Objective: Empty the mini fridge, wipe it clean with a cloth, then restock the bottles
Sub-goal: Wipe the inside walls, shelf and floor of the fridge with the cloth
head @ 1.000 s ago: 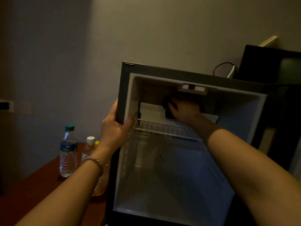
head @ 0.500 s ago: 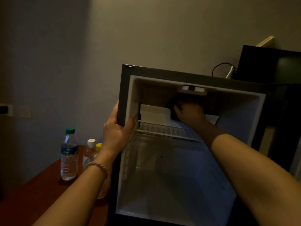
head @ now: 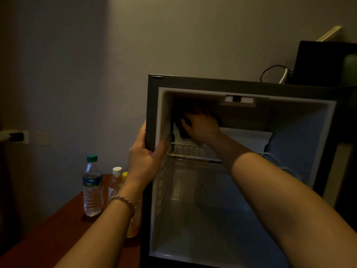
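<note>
While the left hand grips the mini fridge frame, the right hand wipes inside.
Right fingers press a dark cloth, upper centre.

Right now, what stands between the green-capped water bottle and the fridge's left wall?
In the head view, two smaller bottles, white-capped and yellow-capped, stand between the water bottle and the fridge, partly hidden by the left hand's forearm.

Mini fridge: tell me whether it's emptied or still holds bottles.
Emptied. The mini fridge shows a bare floor and wire shelf; three bottles stand outside on the table.
</note>
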`<state>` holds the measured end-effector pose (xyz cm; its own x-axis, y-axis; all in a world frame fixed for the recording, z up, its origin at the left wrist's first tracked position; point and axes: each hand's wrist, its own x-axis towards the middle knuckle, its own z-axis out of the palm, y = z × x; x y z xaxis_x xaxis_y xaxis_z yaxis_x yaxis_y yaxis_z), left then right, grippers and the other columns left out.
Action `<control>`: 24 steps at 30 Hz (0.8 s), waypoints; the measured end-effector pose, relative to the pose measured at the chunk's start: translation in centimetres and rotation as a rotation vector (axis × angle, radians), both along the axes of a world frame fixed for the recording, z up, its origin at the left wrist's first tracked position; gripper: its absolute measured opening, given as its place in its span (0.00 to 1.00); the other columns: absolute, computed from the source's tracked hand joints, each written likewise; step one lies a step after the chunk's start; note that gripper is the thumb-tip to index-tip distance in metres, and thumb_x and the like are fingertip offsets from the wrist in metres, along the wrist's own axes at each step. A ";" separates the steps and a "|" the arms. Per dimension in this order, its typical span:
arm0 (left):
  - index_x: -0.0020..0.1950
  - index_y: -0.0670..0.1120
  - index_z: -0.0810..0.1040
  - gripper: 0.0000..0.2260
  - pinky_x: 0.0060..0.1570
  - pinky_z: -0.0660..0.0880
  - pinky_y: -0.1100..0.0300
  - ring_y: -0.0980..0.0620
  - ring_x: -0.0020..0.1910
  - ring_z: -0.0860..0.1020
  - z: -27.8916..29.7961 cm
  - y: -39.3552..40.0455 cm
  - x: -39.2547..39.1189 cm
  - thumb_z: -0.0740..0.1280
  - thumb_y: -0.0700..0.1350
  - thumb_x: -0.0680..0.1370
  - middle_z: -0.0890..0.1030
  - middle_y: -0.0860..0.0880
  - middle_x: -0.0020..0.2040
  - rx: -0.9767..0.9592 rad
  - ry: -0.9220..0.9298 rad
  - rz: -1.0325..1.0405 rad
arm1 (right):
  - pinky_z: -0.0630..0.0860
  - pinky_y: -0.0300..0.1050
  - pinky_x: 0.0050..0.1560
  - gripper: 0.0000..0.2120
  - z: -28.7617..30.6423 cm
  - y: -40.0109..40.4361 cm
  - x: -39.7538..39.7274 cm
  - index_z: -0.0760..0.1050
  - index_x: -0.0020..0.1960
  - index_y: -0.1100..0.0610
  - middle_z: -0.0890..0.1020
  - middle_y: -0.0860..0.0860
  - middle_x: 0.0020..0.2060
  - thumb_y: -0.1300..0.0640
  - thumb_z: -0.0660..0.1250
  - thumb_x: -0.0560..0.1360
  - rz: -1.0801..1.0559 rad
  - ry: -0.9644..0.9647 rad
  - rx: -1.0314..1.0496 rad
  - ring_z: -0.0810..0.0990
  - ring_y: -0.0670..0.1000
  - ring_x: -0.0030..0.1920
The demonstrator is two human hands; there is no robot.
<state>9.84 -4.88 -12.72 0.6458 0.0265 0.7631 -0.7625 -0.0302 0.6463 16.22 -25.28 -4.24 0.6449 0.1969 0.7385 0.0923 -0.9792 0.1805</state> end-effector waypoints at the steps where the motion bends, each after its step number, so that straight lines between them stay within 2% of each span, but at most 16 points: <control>1: 0.79 0.52 0.62 0.30 0.43 0.81 0.65 0.62 0.49 0.82 0.1 0.0 -0.1 0.69 0.46 0.79 0.78 0.57 0.56 0.004 -0.003 0.000 | 0.71 0.56 0.61 0.19 0.0 -0.6 -0.3 0.72 0.69 0.46 0.69 0.55 0.71 0.43 0.58 0.81 0.007 0.004 0.010 0.68 0.65 0.67; 3: 0.78 0.51 0.62 0.29 0.44 0.81 0.64 0.62 0.50 0.82 0.1 0.0 0.1 0.68 0.46 0.79 0.78 0.58 0.56 0.006 -0.001 -0.003 | 0.73 0.54 0.58 0.19 0.2 -2.0 -0.9 0.72 0.69 0.48 0.70 0.56 0.70 0.43 0.58 0.81 0.011 0.011 0.026 0.71 0.64 0.65; 7: 0.78 0.53 0.62 0.29 0.48 0.82 0.59 0.56 0.53 0.82 -0.2 0.2 0.4 0.69 0.46 0.79 0.78 0.54 0.58 0.030 -0.001 0.032 | 0.75 0.52 0.53 0.20 0.1 -6.2 -2.8 0.73 0.69 0.52 0.75 0.58 0.66 0.44 0.59 0.81 -0.053 -0.012 0.041 0.76 0.63 0.60; 11: 0.75 0.53 0.64 0.26 0.49 0.82 0.60 0.61 0.52 0.81 -0.1 0.0 0.2 0.69 0.44 0.79 0.77 0.57 0.57 0.001 0.014 0.025 | 0.75 0.50 0.48 0.20 -0.2 -10.1 -4.8 0.74 0.68 0.54 0.78 0.60 0.62 0.46 0.60 0.81 -0.104 -0.012 0.109 0.78 0.63 0.57; 14: 0.71 0.54 0.65 0.25 0.53 0.82 0.53 0.50 0.57 0.80 -0.3 0.0 0.7 0.70 0.46 0.78 0.76 0.48 0.63 -0.014 0.031 0.063 | 0.74 0.50 0.48 0.20 -0.2 -12.0 -6.0 0.72 0.69 0.53 0.77 0.59 0.63 0.45 0.59 0.81 -0.194 -0.011 0.127 0.77 0.63 0.57; 16: 0.68 0.56 0.65 0.24 0.54 0.81 0.51 0.46 0.59 0.79 -0.4 0.0 0.9 0.71 0.48 0.77 0.75 0.46 0.64 -0.018 0.042 0.078 | 0.74 0.52 0.50 0.21 -0.2 -13.0 -6.4 0.72 0.70 0.54 0.77 0.60 0.64 0.45 0.58 0.81 -0.220 -0.006 0.118 0.77 0.63 0.58; 22: 0.67 0.56 0.65 0.23 0.45 0.80 0.61 0.45 0.54 0.81 -0.5 -0.2 1.1 0.71 0.48 0.77 0.77 0.46 0.62 -0.043 0.037 0.043 | 0.76 0.54 0.50 0.21 -0.2 -12.4 -5.7 0.74 0.67 0.57 0.78 0.63 0.60 0.46 0.61 0.80 -0.226 -0.027 0.115 0.77 0.65 0.56; 24: 0.68 0.55 0.65 0.23 0.42 0.79 0.65 0.44 0.54 0.81 -0.5 -0.3 1.3 0.71 0.48 0.77 0.76 0.45 0.62 -0.047 0.035 0.032 | 0.76 0.52 0.47 0.22 -0.1 -11.0 -5.2 0.75 0.66 0.56 0.79 0.62 0.58 0.44 0.60 0.80 -0.175 -0.044 0.111 0.78 0.64 0.54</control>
